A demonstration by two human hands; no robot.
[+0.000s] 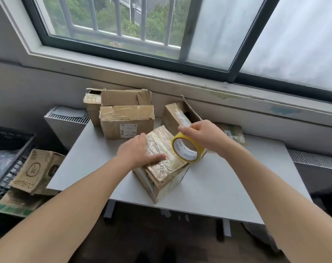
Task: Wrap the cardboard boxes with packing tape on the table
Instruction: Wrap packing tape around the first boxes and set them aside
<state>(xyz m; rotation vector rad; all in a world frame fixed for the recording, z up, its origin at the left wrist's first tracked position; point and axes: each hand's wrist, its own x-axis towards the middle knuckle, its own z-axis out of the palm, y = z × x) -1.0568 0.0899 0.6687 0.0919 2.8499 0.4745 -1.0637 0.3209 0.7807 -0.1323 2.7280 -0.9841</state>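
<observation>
Right hand (pixel 203 135) grips tape roll (pixel 187 149) atop the box (pixel 161 168).

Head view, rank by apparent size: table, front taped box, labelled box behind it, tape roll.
1. table
2. front taped box and labelled box: look alike, and the front one is nearer the camera, so unranked
3. tape roll

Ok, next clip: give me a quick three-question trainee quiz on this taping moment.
1. True or false: the left hand lies flat on the taped box.
2. What grips the yellow tape roll? A) right hand B) left hand C) nothing
3. Which box at the back of the table has a raised flap?
Key: 1 true; 2 A; 3 the right-hand box, behind the roll.
</observation>
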